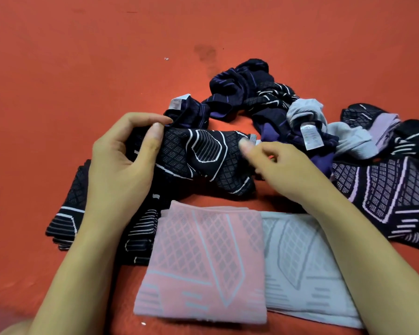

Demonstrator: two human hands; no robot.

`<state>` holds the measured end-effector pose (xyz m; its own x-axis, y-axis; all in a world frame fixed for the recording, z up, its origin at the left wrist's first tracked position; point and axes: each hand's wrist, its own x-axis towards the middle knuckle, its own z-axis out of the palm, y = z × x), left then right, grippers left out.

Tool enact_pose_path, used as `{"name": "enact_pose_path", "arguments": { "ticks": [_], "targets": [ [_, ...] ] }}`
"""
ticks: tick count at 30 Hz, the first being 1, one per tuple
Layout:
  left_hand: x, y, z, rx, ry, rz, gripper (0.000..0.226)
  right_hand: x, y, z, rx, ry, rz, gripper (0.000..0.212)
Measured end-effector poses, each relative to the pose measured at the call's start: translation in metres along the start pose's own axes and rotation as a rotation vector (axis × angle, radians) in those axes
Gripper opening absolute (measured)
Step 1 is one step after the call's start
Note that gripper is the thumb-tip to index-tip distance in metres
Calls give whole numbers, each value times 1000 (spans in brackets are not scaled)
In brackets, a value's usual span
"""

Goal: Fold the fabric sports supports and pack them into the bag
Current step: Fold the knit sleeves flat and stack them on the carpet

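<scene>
The head camera looks down on a red surface (82,68) scattered with knitted sports supports. The left hand (121,160) grips one end of a black support with white lines (203,160), thumb on top and fingers curled round the fabric, holding it just above the surface. The right hand (276,165) is at the other end of the same support; its thumb and fingertips are blurred, and it looks to be pinching the edge there, though the contact itself cannot be made out clearly. Below the hands lie two folded supports side by side and touching: a pink one (201,262) nearest the camera's centre and a pale grey one (307,267) to its right, partly under the right forearm. Under the left forearm sits a stack of folded black supports (65,221) with white stripes. Beyond the hands is a loose heap of unfolded supports (252,93) in dark navy and purple, with a crumpled light grey piece (305,112) in it and white care labels (311,136) showing. At the right edge lies a black support with lilac lines (385,197), spread flat.
</scene>
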<state>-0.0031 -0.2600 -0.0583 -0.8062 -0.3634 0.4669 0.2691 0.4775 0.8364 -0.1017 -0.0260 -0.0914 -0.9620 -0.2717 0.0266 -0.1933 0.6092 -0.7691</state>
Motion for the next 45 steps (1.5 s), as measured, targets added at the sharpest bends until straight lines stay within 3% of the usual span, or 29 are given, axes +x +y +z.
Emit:
{"name": "enact_pose_path", "arguments": {
  "ticks": [3, 6, 8, 11, 13, 18, 22, 25, 32, 35, 39, 42, 45],
  "targets": [
    [-2, 2, 1, 1, -34, 21, 9, -3, 3, 3, -109, 8, -66, 44],
    [-1, 1, 0, 6, 24, 27, 11, 2, 11, 0, -63, 95, -66, 44],
    [1, 0, -2, -11, 87, 6, 11, 2, 8, -6, 215, 69, -17, 48],
    [3, -2, -2, -84, 157, -52, 7, -2, -7, -15, 885, 35, 82, 30],
    [2, -2, -2, -112, 171, -79, 6, -3, -12, -19, 1032, 99, 30, 31],
    [0, 0, -2, -67, 155, -82, 9, -3, -9, -15, 929, 148, -188, 48],
    [1, 2, -2, -35, 146, -65, 7, -6, -11, -12, 792, 138, -342, 24],
    [1, 1, -1, -49, 139, -65, 9, -4, -6, -10, 682, 275, -325, 17],
    [3, -9, -1, -2, 108, -79, 19, -5, -9, -13, 568, 388, -312, 24],
    [2, -7, -2, -101, -5, -88, 33, -6, -16, -20, 1001, 256, -185, 39],
    [0, -4, -1, -270, -94, -138, 28, -9, -29, -31, 1501, 146, 36, 45],
    [2, -4, 0, -417, -87, -229, 22, -16, -37, -21, 1585, -119, 140, 35],
    [4, -2, 0, -541, -77, -267, 21, -22, -36, -12, 1629, -299, 161, 49]
  ]
}}
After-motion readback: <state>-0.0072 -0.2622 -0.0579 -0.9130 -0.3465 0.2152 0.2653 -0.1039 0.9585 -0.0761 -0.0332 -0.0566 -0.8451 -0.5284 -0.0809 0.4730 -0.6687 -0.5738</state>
